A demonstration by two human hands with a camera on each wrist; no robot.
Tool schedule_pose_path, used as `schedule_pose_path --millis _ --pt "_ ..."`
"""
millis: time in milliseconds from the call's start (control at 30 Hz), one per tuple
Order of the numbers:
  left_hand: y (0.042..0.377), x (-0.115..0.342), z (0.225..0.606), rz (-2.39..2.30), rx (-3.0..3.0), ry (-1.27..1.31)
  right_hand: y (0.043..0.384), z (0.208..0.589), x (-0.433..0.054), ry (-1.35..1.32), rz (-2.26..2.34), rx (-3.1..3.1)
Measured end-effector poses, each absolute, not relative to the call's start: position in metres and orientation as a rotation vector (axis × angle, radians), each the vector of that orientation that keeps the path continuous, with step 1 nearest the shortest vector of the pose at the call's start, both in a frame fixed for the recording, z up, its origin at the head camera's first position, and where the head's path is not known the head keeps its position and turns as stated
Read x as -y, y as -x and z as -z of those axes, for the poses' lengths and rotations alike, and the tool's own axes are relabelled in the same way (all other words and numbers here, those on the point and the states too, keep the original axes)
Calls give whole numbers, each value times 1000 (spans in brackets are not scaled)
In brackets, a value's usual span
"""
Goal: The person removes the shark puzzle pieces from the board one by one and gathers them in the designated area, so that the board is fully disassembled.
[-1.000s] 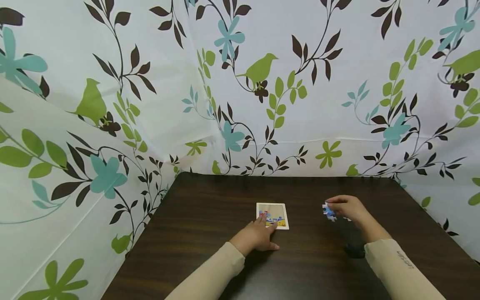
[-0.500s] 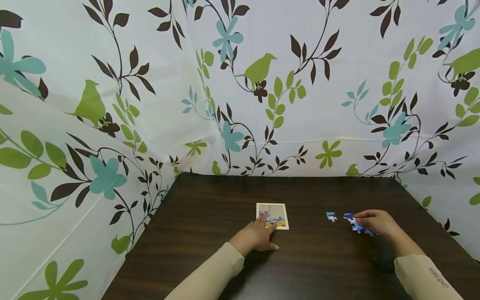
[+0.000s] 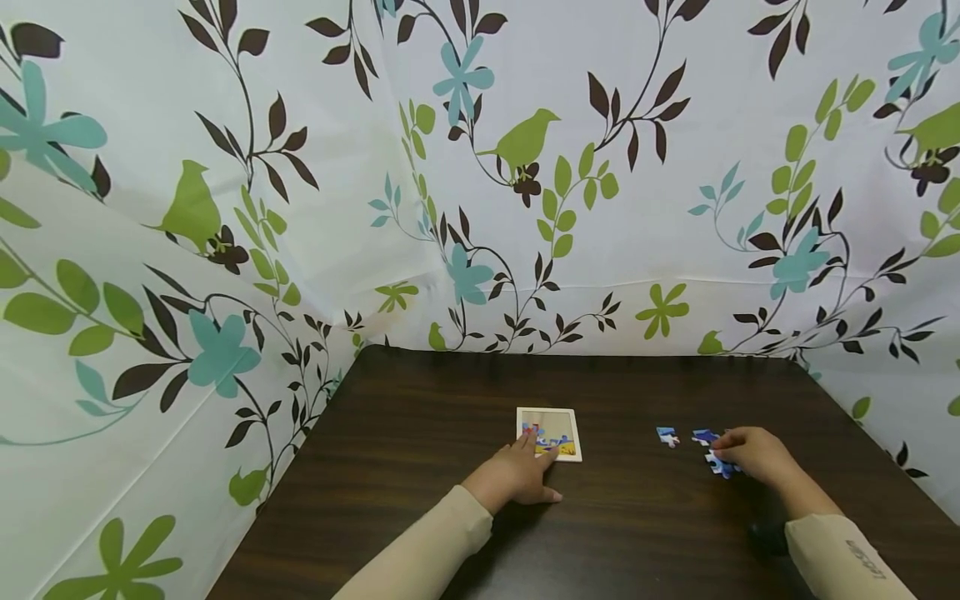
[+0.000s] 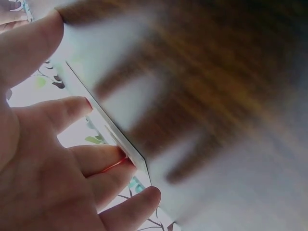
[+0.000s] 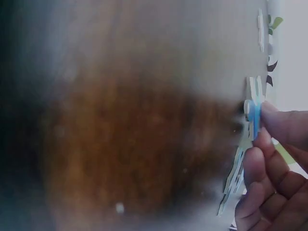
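Observation:
In the head view my left hand (image 3: 513, 475) rests with its fingers extended over the near left part of a small white-framed puzzle tray (image 3: 576, 433). A few coloured puzzle pieces (image 3: 562, 443) lie along the tray's lower part, partly hidden by the fingers. The left wrist view shows the tray's thin edge (image 4: 137, 156) against my fingertips, with the thumb apart from it. On the right, my right hand (image 3: 757, 454) pinches a blue-and-white jigsaw piece (image 5: 255, 115) between thumb and fingers. More blue pieces (image 3: 705, 437) lie right beside the fingertips, some overlapping.
One separate jigsaw piece (image 3: 667, 437) lies on the dark wooden table (image 3: 420, 400), between the tray and my right hand. A white curtain (image 3: 337, 167) printed with leaves and birds hangs behind the table and along its left side.
My right hand has let go of one jigsaw piece, leaving it on the table, and moved right and nearer to the other pieces, where it now pinches one. The left hand stays on the tray.

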State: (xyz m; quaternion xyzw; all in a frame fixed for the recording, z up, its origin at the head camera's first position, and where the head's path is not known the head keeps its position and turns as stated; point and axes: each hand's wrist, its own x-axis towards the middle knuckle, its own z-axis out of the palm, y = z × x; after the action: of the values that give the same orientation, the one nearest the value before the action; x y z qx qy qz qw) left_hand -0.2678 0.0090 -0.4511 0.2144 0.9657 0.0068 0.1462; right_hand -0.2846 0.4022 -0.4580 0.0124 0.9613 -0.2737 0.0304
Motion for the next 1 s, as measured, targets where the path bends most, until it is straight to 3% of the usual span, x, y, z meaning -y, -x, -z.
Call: schedule_pose_path --millis 733,1000 --pt "269 -9 455 -25 -2783 -612 284 459 -399 -26 738 -3008" --pt "269 -7 454 -37 -2779 -600 295 443 -368 3 848 -3012"
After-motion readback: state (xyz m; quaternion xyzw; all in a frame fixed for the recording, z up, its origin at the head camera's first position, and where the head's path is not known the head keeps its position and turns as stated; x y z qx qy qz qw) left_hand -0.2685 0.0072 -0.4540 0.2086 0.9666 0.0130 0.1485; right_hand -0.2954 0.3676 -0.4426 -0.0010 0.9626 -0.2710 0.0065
